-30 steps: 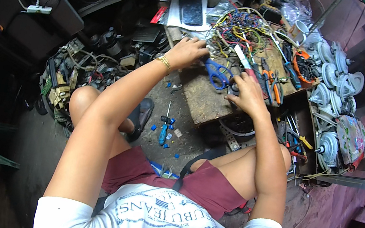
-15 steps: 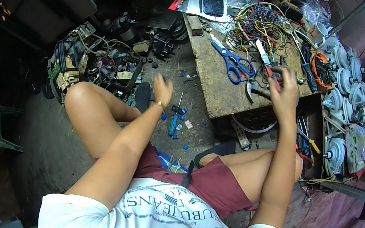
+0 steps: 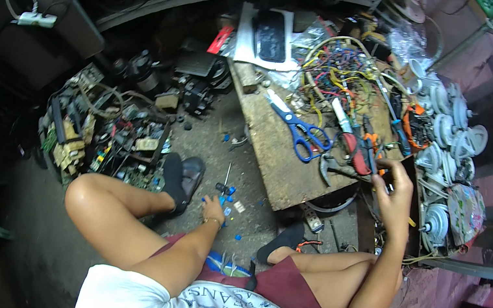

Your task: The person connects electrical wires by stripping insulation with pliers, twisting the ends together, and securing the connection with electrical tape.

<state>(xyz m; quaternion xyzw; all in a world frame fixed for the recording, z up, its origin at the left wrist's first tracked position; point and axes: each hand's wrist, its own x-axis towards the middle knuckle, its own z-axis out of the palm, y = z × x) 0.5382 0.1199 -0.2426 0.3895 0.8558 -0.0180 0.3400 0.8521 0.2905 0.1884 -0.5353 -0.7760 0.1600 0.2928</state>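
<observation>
My left hand [image 3: 213, 209] is down at the floor between my feet, fingers spread over a blue-handled screwdriver [image 3: 228, 172]. The hand hides most of the handle. Small blue plastic pieces [image 3: 238, 237] lie around it. My right hand [image 3: 393, 196] hovers by the right edge of the low wooden table [image 3: 267, 151], thumb and forefinger apart, with nothing visible between them. Nearest to it on the table are a red-handled knife [image 3: 340, 113] and a hammer [image 3: 327, 169]. Blue-handled scissors [image 3: 309, 142] lie left of these.
A tangle of coloured wires [image 3: 341, 68] and a phone [image 3: 271, 34] occupy the table's far side. White plastic pulley-like wheels [image 3: 436, 220] are stacked at the right. Circuit boards and scrap parts [image 3: 104, 135] pile up on the left. Orange-handled pliers [image 3: 308, 244] lie by my right foot.
My left hand has come down onto the screwdriver among the blue pieces. My right hand has drawn back from the knife toward the table's right edge. The whole view has shifted.
</observation>
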